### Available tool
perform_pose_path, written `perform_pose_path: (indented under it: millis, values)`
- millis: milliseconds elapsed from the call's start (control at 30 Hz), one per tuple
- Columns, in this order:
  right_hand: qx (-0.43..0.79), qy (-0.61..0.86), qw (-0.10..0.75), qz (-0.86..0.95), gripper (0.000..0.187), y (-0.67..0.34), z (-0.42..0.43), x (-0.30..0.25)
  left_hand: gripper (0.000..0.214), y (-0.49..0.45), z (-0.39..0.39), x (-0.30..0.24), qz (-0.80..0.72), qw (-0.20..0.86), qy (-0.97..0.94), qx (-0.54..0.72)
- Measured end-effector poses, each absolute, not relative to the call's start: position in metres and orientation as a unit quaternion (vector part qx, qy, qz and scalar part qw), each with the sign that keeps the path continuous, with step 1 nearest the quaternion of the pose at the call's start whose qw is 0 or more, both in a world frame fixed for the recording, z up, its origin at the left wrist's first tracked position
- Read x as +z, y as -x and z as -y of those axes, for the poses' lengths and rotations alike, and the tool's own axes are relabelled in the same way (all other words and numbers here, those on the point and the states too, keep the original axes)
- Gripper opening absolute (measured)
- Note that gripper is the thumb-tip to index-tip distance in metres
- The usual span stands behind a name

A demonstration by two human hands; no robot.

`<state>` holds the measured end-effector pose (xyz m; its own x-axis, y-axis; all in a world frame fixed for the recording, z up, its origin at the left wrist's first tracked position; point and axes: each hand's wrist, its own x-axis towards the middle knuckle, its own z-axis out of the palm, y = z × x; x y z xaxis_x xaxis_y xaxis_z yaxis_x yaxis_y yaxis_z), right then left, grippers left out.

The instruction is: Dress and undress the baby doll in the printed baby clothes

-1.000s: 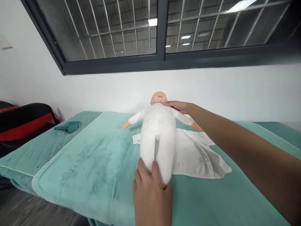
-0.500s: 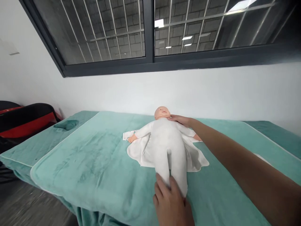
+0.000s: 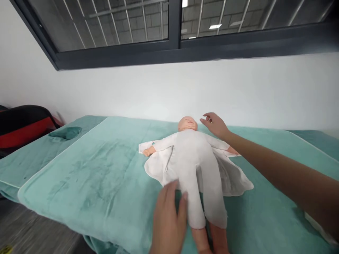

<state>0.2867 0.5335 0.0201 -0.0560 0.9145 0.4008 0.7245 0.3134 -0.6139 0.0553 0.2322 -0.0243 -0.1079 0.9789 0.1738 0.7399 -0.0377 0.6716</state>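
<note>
Both hands have come away from the doll since the earlier frame: the right has left its neck, and the left has slipped off the lower legs to their left side. The right hand (image 3: 215,125) is raised just beside the doll's head, holding nothing, its fingers loosely bent and a ring showing on one of them. Low in the view, the left hand (image 3: 168,217) is empty too, thumb and fingers apart, next to one leg; blur hides whether the thumb brushes it.

Between the hands the doll (image 3: 193,151) lies on its back, head toward the wall (image 3: 127,91) and feet toward the person, probably because that puts its whole front within reach. Its weight seems to rest fully on the surface, which would explain why neither hand supports it. Under its trunk, a white garment (image 3: 237,180) fans out on both sides, and the arms stretch over its printed ends, as though the body were centred on the cloth. Everything rests on a teal padded cover (image 3: 100,169), perhaps chosen for softness. Farther out, a black-and-red chair (image 3: 26,127) stands at the left and a barred window (image 3: 119,58) is above.
</note>
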Motion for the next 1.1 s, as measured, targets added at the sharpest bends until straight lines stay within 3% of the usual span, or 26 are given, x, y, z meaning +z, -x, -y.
perform_pose_path:
  millis: [100, 233, 333, 533, 633, 833, 967, 1100]
  values:
    - [0.080, 0.502, 0.396, 0.765, 0.040, -0.238, -0.513, 0.036, 0.034, -0.027, -0.296, -0.018, -0.622, 0.082, -0.714, 0.311]
    - [0.093, 0.336, 0.197, 0.916, 0.040, -0.165, -0.485, 0.045, 0.035, -0.008, -0.373, -0.027, -0.595, -0.006, -0.767, 0.240]
    - [0.065, 0.331, 0.061, 0.939, 0.039, -0.131, -0.482, 0.039, 0.035, -0.001, -0.393, -0.040, -0.591, -0.023, -0.771, 0.236]
    - [0.055, 0.381, -0.053, 0.921, 0.033, -0.106, -0.490, 0.031, 0.028, 0.001, -0.385, -0.049, -0.581, -0.031, -0.780, 0.229]
    - [0.055, 0.397, -0.035, 0.916, 0.034, -0.110, -0.488, 0.035, 0.026, -0.002, -0.385, -0.043, -0.598, -0.026, -0.771, 0.218]
    - [0.116, 0.466, 0.164, 0.862, 0.045, -0.138, -0.477, 0.039, 0.042, -0.015, -0.402, -0.037, -0.688, 0.002, -0.703, 0.178]
    - [0.107, 0.437, 0.172, 0.877, 0.052, -0.146, -0.469, 0.041, 0.021, 0.000, -0.420, -0.035, -0.702, 0.113, -0.641, 0.287]
    - [0.077, 0.432, 0.132, 0.889, 0.056, -0.148, -0.467, 0.047, 0.024, 0.024, -0.428, -0.030, -0.685, 0.241, -0.547, 0.416]
